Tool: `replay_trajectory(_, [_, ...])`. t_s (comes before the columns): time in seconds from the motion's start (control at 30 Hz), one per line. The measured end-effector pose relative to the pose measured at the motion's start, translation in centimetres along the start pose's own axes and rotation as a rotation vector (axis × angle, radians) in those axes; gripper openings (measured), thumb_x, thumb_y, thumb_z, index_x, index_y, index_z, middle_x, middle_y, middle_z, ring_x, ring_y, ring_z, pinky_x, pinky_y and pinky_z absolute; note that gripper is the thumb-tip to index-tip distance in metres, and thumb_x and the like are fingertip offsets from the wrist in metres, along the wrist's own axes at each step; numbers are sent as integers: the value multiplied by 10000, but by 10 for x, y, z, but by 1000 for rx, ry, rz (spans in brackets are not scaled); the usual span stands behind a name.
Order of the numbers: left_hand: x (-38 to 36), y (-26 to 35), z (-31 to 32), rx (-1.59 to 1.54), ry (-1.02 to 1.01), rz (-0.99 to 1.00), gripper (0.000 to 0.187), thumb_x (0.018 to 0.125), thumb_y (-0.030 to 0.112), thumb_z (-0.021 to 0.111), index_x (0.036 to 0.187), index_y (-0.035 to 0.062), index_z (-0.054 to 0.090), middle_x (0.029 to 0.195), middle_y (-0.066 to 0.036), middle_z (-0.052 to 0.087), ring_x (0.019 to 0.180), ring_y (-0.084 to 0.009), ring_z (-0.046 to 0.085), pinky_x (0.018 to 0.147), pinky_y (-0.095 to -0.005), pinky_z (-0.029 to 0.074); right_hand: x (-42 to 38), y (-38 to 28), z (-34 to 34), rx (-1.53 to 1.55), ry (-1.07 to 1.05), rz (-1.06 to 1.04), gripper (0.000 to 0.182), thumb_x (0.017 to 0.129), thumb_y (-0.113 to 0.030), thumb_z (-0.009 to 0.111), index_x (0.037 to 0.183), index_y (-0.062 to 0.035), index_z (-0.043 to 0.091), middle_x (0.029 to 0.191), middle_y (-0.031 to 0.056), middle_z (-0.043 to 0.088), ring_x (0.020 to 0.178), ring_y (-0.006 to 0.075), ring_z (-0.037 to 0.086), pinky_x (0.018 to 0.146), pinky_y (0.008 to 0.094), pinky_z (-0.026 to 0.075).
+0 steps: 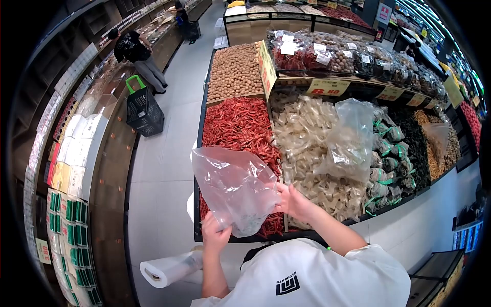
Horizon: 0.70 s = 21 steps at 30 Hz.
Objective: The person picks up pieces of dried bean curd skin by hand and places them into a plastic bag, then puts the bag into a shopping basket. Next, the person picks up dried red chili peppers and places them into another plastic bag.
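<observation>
A see-through plastic bag (pixel 232 187) is spread out in front of me, above the dried red chillies. My left hand (pixel 216 234) is closed on the lower left edge of the bag, thumb on top. On the other side, my right hand (pixel 295 202) grips the bag's right edge, with some fingertips behind or within the film. Under the bag lies a bin of dried red chillies (pixel 238 123). Right of it is a bin of pale, translucent dried pieces (pixel 302 125), on which another plastic bag (pixel 350 135) rests.
A roll of plastic bags (pixel 171 268) sticks out at lower left. Bundles with green ties (pixel 391 148) fill a bin to the right. Packaged goods (pixel 327 56) line the shelf behind price signs (pixel 327 87). In the left aisle, a person (pixel 135 53) stands by a dark basket (pixel 145 111).
</observation>
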<state>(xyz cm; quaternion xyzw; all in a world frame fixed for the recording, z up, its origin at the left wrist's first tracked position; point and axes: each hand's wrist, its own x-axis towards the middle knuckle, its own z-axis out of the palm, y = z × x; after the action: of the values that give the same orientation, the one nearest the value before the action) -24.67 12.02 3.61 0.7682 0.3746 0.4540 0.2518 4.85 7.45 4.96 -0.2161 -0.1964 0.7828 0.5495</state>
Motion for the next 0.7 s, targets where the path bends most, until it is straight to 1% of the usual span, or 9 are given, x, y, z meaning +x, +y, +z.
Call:
replay_trajectory(0.1, [0, 7, -7, 96, -82, 32, 194, 711, -40, 656, 877, 22, 734, 919, -139, 736, 861, -354, 665, 797, -423, 546, 4, -5, -5, -356, 113, 25, 443, 1093, -359, 600, 1405, -48, 549, 1260, 82, 684, 1180, 179, 672, 981, 405, 559])
replay_trajectory(0.17, [-3, 14, -9, 97, -59, -9, 243, 690, -42, 690, 916, 29, 748, 925, -132, 739, 888, -366, 679, 797, -417, 548, 12, -11, -17, -720, 51, 90, 365, 1049, -286, 687, 1295, -21, 641, 1102, 40, 728, 1007, 121, 704, 882, 332, 570])
replay_trajectory(0.2, [-8, 15, -9, 107, -60, -7, 243, 690, -42, 690, 916, 29, 748, 925, -132, 739, 888, -366, 679, 797, -417, 548, 7, -20, -13, -717, 66, 52, 244, 1029, -221, 703, 1172, -22, 702, 984, 7, 731, 865, 72, 674, 741, 271, 543])
replay_trajectory(0.23, [-13, 12, -11, 87, 17, -81, 229, 714, -48, 693, 927, 24, 741, 921, -118, 738, 884, -329, 685, 794, -393, 549, 5, -30, -17, -712, 60, 50, 244, 1029, -221, 703, 1172, -22, 702, 984, 7, 731, 865, 72, 674, 741, 271, 543])
replay_trajectory(0.3, [-20, 16, -14, 72, 92, -154, 216, 738, -54, 697, 938, 20, 734, 917, -104, 736, 880, -292, 691, 790, -370, 549, -8, -50, -33, -1115, 104, 46, 193, 1033, -182, 682, 1154, -33, 700, 980, 2, 726, 809, 67, 660, 651, 265, 537])
replay_trajectory(0.37, [-27, 25, -20, -76, 198, -425, 186, 795, -51, 704, 968, 15, 719, 954, -72, 724, 908, -197, 686, 813, -324, 542, -26, -51, -50, -1002, 90, 21, 164, 1036, -143, 665, 1152, -34, 702, 962, -1, 725, 784, 79, 669, 631, 272, 553])
replay_trajectory(0.43, [-35, 14, -26, 23, 175, -439, 228, 827, -43, 712, 1050, 2, 703, 1002, -55, 708, 934, -147, 671, 842, -298, 541, -49, -52, -51, -991, 100, -108, 179, 1041, -129, 659, 1183, -28, 698, 965, 9, 730, 770, 87, 665, 660, 280, 575])
replay_trajectory(0.53, [-15, 37, -18, -96, 200, -493, 343, 832, -18, 731, 1168, -9, 661, 1108, -95, 697, 1033, -202, 672, 936, -340, 534, -76, -23, -59, -780, 82, 41, 220, 1060, -113, 624, 1253, -36, 698, 1046, 36, 737, 827, 86, 653, 721, 288, 591])
replay_trajectory(0.7, [-16, 51, -2, 406, 553, -253, 494, 821, 11, 760, 1287, 17, 598, 1325, -136, 606, 1198, -298, 604, 1066, -410, 467, -83, 40, -45, -501, 96, 116, 260, 1077, -76, 563, 1297, -30, 694, 1135, 59, 734, 909, 113, 659, 817, 314, 601])
